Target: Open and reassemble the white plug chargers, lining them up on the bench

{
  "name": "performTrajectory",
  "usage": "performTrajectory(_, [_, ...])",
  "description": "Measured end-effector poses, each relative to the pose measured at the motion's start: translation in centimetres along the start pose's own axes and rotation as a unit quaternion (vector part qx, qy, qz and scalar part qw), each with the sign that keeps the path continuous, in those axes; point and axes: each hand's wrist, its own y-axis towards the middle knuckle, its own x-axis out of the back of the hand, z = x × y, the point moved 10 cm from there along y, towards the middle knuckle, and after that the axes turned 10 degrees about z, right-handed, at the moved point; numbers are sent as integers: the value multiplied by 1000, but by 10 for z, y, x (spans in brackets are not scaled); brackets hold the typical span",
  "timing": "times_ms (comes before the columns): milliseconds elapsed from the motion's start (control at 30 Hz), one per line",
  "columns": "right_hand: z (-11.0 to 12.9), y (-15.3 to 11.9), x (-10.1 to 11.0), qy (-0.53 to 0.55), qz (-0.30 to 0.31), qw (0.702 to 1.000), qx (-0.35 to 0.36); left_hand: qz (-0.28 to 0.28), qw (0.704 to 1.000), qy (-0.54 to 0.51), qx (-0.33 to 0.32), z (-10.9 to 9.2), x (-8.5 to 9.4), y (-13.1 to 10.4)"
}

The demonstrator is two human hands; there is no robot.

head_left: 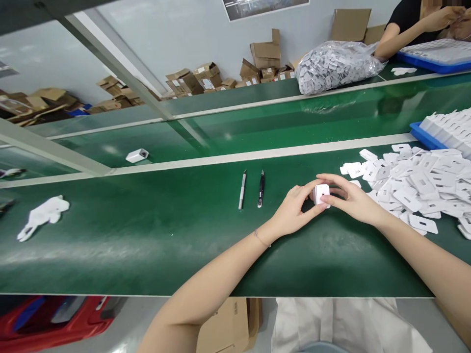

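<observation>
No words are coming through legibly from here, and I'm looking hard! Down below the green table [128, 235], a cardboard box [226, 328] is showing a little dark print near its top, but it's coming out far too small to make out. Up on the tabletop, the black tweezers [261, 189] are carrying pale marks toward their lower end, and those are blurring as well. Over by the wall, some cartons [184, 82] are wearing white labels [208, 84], and I'm not catching a single letter! Above them, a wall poster [267, 7] is giving me nothing readable either.
</observation>
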Motion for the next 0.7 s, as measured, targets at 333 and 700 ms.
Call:
performTrajectory(333, [10,-3,5,22,-36,997,70,-25,995,-91,-35,4,-2,-5])
performTrajectory(700, [21,-3,1,-1,-88,988,124,-40,957,-286,-8,17,-3,2])
